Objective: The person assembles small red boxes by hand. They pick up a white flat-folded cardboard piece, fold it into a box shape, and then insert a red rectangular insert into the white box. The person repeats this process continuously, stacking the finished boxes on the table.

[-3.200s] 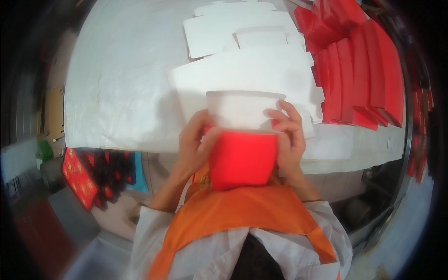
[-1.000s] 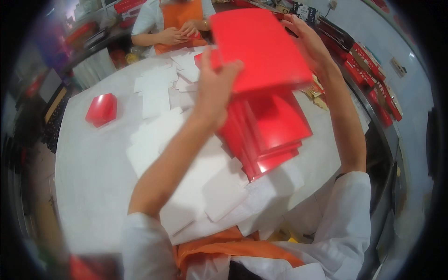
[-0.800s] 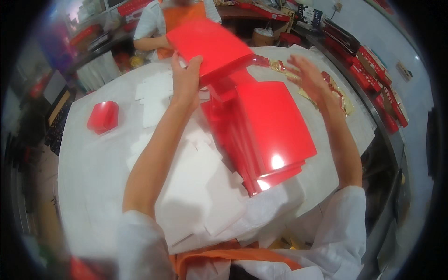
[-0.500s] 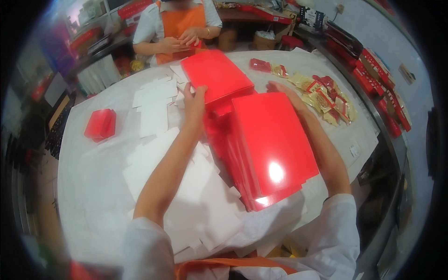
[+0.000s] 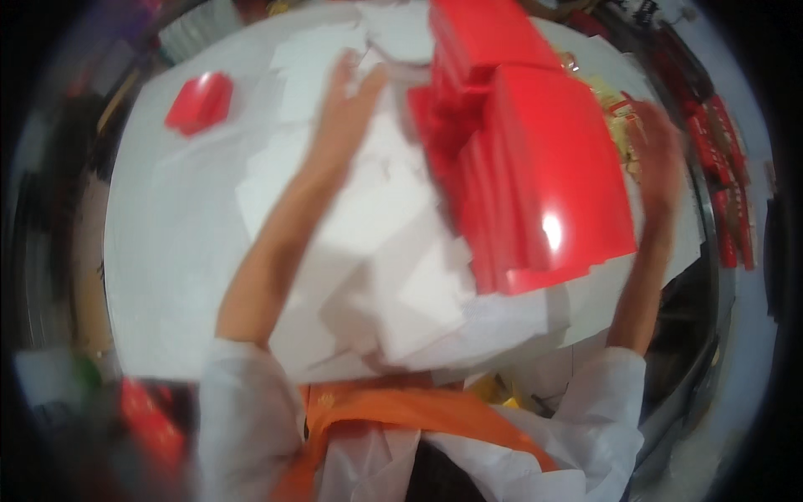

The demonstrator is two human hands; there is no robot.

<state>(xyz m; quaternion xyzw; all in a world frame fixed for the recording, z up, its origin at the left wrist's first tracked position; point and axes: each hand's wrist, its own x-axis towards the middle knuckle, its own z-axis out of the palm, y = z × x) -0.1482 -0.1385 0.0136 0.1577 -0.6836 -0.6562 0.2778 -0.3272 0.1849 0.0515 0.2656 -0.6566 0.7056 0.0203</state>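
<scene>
My left hand (image 5: 355, 96) is raised over flat white card sheets (image 5: 360, 197), thumb and fingers apart, with nothing in it. Right of it stands a tall stack of glossy red card pieces (image 5: 565, 167), its edges layered. A second red stack (image 5: 493, 33) adjoins it at the far side. My right hand (image 5: 657, 138), blurred by motion, is past the stack's right side, over several small yellow packets (image 5: 619, 125). Its fingers look loosely spread, and no held thing shows. Neither hand touches the red stacks.
A small folded red box (image 5: 201, 102) sits on the left of the white-covered table (image 5: 167, 268). Red boxes (image 5: 723, 142) line the right wall. A red item (image 5: 150, 422) lies below the table's near left edge.
Both my hands have come away from the red stacks; the right one has moved outward over the packets. The view has tilted down, so the person across the table is out of sight.
</scene>
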